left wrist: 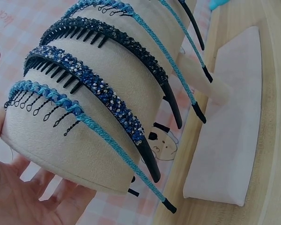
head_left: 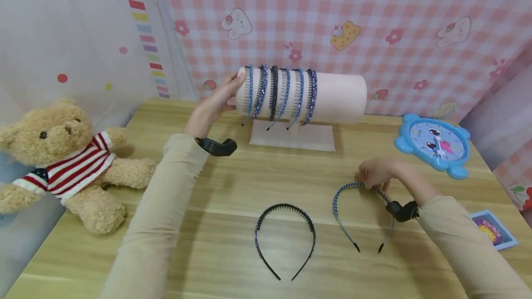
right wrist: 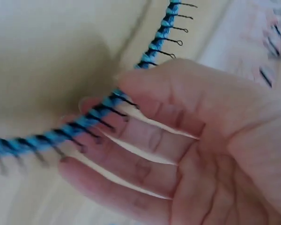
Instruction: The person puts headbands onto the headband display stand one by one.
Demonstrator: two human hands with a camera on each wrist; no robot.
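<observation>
At the left end of a pale padded headband stand point(head_left: 341, 98), my left hand point(head_left: 214, 100) grips the roll, thumb on one side and fingers underneath. Several blue and black toothed headbands sit side by side over the roll's left part; a light blue braided headband point(left wrist: 122, 152) is closest to that hand. On the right, my right hand point(head_left: 380, 173) pinches another blue braided headband point(right wrist: 84, 123) at the top of its arch, thumb against fingers. Its two tips point toward me over the table. A dark glittery headband point(head_left: 307, 218) lies on the table between my arms.
A teddy bear point(head_left: 79, 165) in a striped shirt sits at the left. A blue toy clock point(head_left: 438, 144) lies at the back right, with a small blue-framed picture point(head_left: 494, 230) nearer the right edge. Behind the wooden table point(head_left: 224, 243) hangs a pink checked cloth point(head_left: 266, 13).
</observation>
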